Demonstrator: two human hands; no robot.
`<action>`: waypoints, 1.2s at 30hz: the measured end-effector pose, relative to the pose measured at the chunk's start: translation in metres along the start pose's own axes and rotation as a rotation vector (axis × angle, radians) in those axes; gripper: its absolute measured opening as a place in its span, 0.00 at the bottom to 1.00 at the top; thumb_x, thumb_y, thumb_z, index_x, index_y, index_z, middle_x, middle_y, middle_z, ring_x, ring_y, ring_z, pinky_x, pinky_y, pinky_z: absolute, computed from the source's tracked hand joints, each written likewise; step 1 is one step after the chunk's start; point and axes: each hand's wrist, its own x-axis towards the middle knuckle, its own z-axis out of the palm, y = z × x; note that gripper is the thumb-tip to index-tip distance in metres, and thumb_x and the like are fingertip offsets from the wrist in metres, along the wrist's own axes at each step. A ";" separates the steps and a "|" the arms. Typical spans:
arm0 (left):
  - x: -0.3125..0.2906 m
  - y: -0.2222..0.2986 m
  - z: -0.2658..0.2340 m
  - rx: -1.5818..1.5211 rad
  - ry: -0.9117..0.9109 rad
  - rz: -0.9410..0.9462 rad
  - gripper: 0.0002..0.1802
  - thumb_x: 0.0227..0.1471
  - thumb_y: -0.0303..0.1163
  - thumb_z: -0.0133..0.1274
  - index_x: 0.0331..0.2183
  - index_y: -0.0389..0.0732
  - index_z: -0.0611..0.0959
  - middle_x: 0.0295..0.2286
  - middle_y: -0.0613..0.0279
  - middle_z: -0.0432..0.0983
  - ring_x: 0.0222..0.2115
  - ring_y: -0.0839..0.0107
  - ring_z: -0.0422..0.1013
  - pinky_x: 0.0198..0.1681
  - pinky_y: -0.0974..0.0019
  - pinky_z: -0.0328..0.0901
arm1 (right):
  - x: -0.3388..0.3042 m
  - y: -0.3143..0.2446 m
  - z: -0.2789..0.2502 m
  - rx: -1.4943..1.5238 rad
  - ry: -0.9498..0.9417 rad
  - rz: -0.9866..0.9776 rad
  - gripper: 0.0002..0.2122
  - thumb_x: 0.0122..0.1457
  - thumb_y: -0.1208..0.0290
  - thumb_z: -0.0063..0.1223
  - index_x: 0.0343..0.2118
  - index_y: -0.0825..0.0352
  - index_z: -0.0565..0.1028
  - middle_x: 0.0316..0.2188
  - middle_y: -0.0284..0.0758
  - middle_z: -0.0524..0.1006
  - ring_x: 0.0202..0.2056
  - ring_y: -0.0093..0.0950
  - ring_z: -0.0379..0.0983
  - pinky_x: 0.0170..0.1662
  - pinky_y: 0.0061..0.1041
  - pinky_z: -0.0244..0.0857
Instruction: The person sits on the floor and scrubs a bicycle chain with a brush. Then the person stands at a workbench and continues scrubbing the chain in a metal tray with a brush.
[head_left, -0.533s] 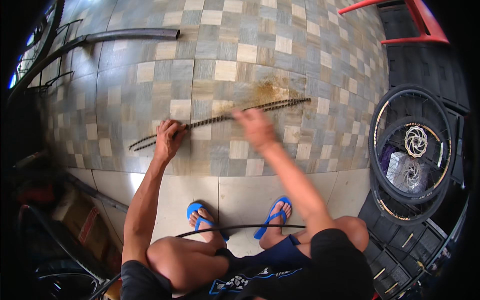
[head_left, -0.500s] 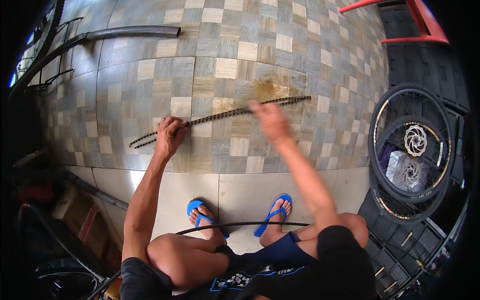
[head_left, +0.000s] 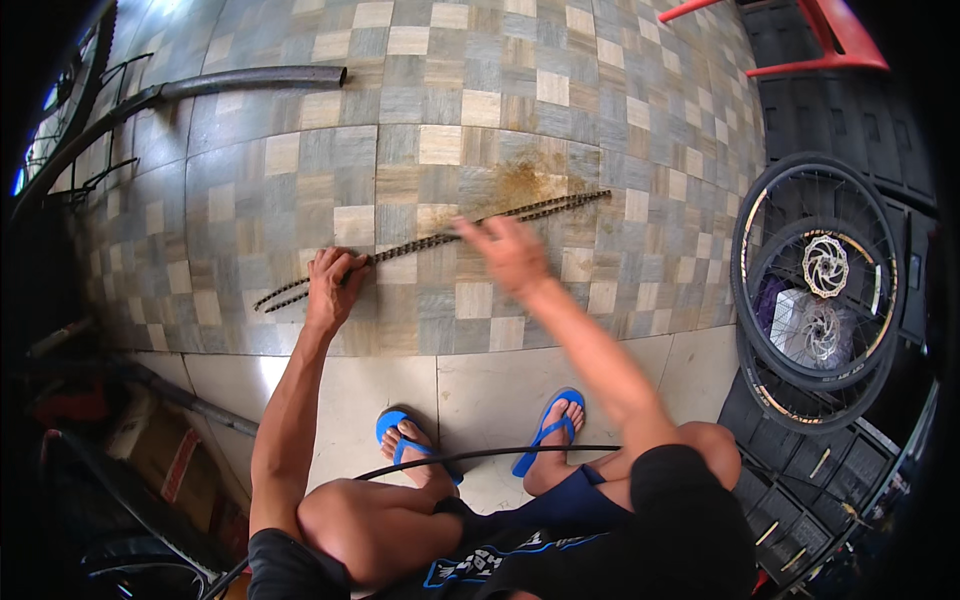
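A bicycle chain [head_left: 415, 245], dark with lighter links, lies doubled over on the tiled floor [head_left: 480, 300], running from lower left to upper right. My left hand [head_left: 335, 285] is closed on it near its left end, pressing it to the floor, with the two loose strands poking out beyond. Over the middle of the chain is my right hand [head_left: 510, 258], its fingers smeared by motion. Whether those fingers grip the chain or hold something small cannot be made out. A brownish stain [head_left: 525, 180] marks the tiles just beyond the chain.
Bicycle wheels with disc rotors [head_left: 825, 268] lean at the right on black crates [head_left: 840, 120]. A red plastic chair [head_left: 820, 65] stands far right. A dark metal tube [head_left: 260, 80] extends from the far left. Near my feet curves a thin black cable [head_left: 500, 452]; a cardboard box [head_left: 165, 455] sits left.
My right hand has moved left along the chain, toward my left hand. My left hand keeps its hold. The whole view has shifted slightly.
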 end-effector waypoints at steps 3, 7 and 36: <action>0.003 0.009 0.000 0.021 -0.065 -0.045 0.10 0.51 0.30 0.67 0.38 0.45 0.87 0.39 0.62 0.79 0.43 0.57 0.71 0.49 0.54 0.61 | -0.005 0.068 -0.090 -0.268 0.134 0.111 0.28 0.69 0.34 0.42 0.24 0.56 0.66 0.25 0.26 0.63 0.29 0.25 0.60 0.35 0.27 0.56; 0.002 0.008 0.007 -0.003 -0.031 -0.007 0.09 0.51 0.31 0.67 0.37 0.45 0.86 0.38 0.63 0.78 0.42 0.57 0.71 0.48 0.53 0.61 | 0.006 0.100 -0.133 -0.670 0.431 -0.146 0.29 0.68 0.31 0.40 0.23 0.54 0.64 0.24 0.26 0.62 0.27 0.25 0.59 0.32 0.27 0.56; 0.015 0.017 0.010 -0.032 -0.077 0.036 0.09 0.52 0.29 0.66 0.38 0.44 0.86 0.38 0.63 0.77 0.41 0.58 0.70 0.47 0.53 0.60 | 0.012 0.203 -0.150 -0.717 0.624 -0.085 0.22 0.66 0.72 0.57 0.58 0.34 0.77 0.38 0.34 0.75 0.37 0.40 0.75 0.40 0.43 0.72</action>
